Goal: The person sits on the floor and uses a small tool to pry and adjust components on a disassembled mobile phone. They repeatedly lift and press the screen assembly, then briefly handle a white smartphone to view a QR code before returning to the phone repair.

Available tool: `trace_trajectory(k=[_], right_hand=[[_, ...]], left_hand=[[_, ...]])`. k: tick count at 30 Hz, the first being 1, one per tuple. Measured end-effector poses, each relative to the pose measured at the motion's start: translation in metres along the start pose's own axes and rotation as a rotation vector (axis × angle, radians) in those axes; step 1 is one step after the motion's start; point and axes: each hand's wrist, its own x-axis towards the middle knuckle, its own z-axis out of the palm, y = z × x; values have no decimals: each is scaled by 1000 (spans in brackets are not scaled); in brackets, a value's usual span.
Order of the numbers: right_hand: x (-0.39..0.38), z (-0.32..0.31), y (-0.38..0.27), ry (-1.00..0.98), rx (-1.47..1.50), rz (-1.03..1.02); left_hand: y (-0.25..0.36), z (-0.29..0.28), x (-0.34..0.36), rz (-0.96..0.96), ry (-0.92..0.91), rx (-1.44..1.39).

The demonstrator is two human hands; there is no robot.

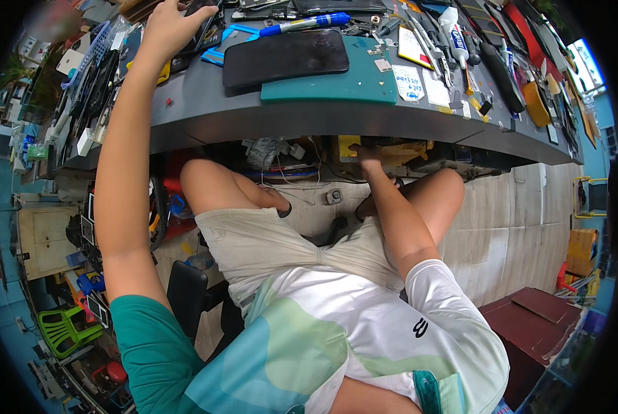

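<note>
My left hand (173, 26) is at the far left of the desk, its thumb stretched out across a dark phone-like device (203, 34). The fingertips run out at the upper edge of the picture. Under the desk front, my right hand (368, 156) is closed on a flat yellow box (348, 146), partly hidden by the fingers and the desk. On the desk between the arms, a large black phone (286, 58) lies overlapping a green work mat (364, 76). A blue marker (305, 24) lies just beyond it, beside a bright blue plastic frame (231, 43).
Pens, tweezers, a white tube (455, 36) and paper notes (408, 83) crowd the desk's right side. Phone parts fill the left end near a blue basket (91, 52). Cables and a white plug (296, 150) sit beneath the desk edge (254, 123). A maroon box (533, 321) stands right.
</note>
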Motion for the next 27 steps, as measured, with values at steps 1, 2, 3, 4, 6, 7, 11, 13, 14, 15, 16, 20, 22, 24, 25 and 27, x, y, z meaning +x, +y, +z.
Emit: trace_trajectory(k=[1, 2, 3, 4, 6, 7, 11, 13, 14, 15, 16, 20, 22, 24, 25, 27], right_hand=[[-1, 0, -3, 13, 19, 5], [-3, 0, -7, 27, 25, 31], [-5, 0, -13, 49, 38, 60], [-8, 0, -18, 61, 22, 39], [-16, 1, -31, 109, -3, 46], [-21, 0, -38, 58, 54, 70], [-43, -4, -59, -24, 101, 117], [-48, -4, -64, -45, 66, 79], [-48, -5, -64, -66, 55, 84], [-47, -3, -62, -63, 83, 81], [-45, -3, -60, -67, 100, 98], [-27, 0, -37, 37, 265, 192], [-17, -3, -28, 36, 207, 178], [-12, -6, -24, 23, 59, 137], [-12, -8, -24, -24, 120, 148], [-18, -9, -27, -6, 291, 297]], left_hand=[[0, 3, 1, -2, -14, 6], [0, 5, 2, -4, -29, 12], [-2, 6, 2, 7, -45, 27], [-4, 7, 2, 20, -61, 41], [-6, 8, 3, 54, -88, 63], [-7, 7, 3, 75, -100, 71], [-4, 7, 2, 88, -133, 91], [-2, 9, 0, 85, -122, 126], [-2, 11, 0, 84, -117, 143], [-2, 12, 0, 72, -123, 154], [-3, 14, 1, 60, -130, 164], [-6, 19, 10, 23, -134, 191], [-6, 19, 12, 6, -130, 184], [-6, 19, 14, -11, -141, 175], [-6, 19, 16, -21, -153, 172], [-8, 18, 20, -27, -175, 159]])
